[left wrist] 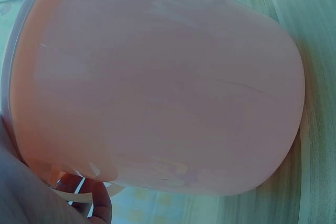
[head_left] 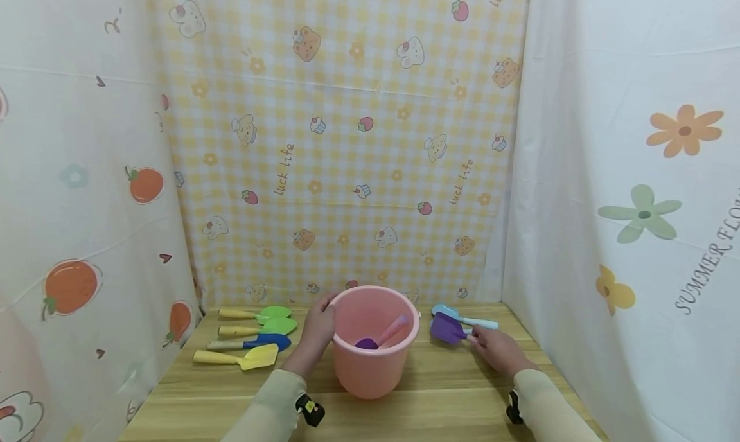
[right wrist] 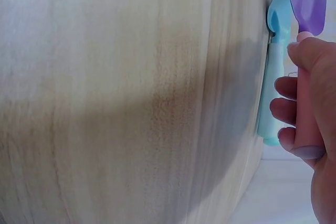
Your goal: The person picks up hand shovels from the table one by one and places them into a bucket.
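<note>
Fingers of R hand point(head_left: 500, 351) grip purple trowel point(head_left: 448, 329) beside light-blue trowel point(head_left: 482, 324), R side of bench point(head_left: 457, 390); L hand point(head_left: 316, 333) grips pink bucket point(head_left: 370, 372) near rim. Risk (prob. small): low swing could snag light-blue trowel; hard L pull could tip bucket.

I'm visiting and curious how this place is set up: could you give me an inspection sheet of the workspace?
Surface: wood-grain tabletop.
Job's things: upright pink bucket, purple-bladed trowel inside; second purple-bladed trowel, light-blue trowel at right; two green trowels, blue trowel, yellow trowel at left.
Clutter: nothing seen.
Left hand: holds the bucket's rim.
Right hand: grips the second trowel's pink handle.
Cables: nothing seen.
Surroundings: yellow-checked backdrop, printed side drapes.
</note>
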The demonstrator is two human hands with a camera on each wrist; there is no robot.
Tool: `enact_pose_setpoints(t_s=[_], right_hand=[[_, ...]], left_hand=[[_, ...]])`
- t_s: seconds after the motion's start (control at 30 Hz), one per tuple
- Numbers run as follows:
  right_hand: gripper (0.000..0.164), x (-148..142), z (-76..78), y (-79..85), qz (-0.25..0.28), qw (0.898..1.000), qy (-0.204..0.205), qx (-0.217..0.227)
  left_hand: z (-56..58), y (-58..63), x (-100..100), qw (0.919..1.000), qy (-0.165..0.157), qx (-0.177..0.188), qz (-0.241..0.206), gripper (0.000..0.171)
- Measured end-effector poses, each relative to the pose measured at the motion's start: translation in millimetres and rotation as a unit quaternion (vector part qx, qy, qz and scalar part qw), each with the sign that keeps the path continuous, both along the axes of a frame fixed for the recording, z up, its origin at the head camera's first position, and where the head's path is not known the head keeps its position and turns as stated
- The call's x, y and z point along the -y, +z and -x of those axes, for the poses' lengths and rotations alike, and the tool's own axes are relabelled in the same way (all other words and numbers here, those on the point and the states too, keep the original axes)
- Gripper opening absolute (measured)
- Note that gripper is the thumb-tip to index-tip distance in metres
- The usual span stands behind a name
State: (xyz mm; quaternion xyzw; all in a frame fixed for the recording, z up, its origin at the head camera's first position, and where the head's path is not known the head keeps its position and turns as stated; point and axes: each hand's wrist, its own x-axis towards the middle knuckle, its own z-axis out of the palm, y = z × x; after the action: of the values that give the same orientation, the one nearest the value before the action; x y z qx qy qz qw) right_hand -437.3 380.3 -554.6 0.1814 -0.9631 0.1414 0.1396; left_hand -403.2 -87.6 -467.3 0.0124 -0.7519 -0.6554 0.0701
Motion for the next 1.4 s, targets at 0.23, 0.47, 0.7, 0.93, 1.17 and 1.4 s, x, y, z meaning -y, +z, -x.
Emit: enact_pose_setpoints(t_s=[0.23,0.47,0.7,0.93,1.17,1.4], right_hand=[[0.009,4.2,0.1,2.9,0.036,0.999,-0.021,0.0],[0.009,9.9,1.0,9.2,0.076,0.996,-0.036,0.003],[0.006,12.8,5.3,14.5,0.089,0.996,-0.03,-0.001],[0.007,19.5,8.7,20.7,0.104,0.994,-0.037,0.01],[0.01,29.4,7.1,34.1,0.107,0.993,-0.045,0.001],[0.013,36.5,6.3,47.3,0.111,0.992,-0.053,-0.003]], left_hand=[[-0.4,-1.7,-0.3,1.0,-0.001,0.004,-0.002,0.047],[0.8,-2.2,0.0,1.0,-0.001,0.003,-0.002,0.047],[1.3,-1.2,1.0,1.0,0.002,0.0,-0.003,0.046],[-1.1,0.0,1.3,1.0,-0.003,0.0,-0.005,0.046],[-2.0,-0.8,0.7,1.0,-0.005,0.001,-0.004,0.046],[-0.9,-0.6,-0.3,1.0,-0.003,0.003,-0.003,0.047]])
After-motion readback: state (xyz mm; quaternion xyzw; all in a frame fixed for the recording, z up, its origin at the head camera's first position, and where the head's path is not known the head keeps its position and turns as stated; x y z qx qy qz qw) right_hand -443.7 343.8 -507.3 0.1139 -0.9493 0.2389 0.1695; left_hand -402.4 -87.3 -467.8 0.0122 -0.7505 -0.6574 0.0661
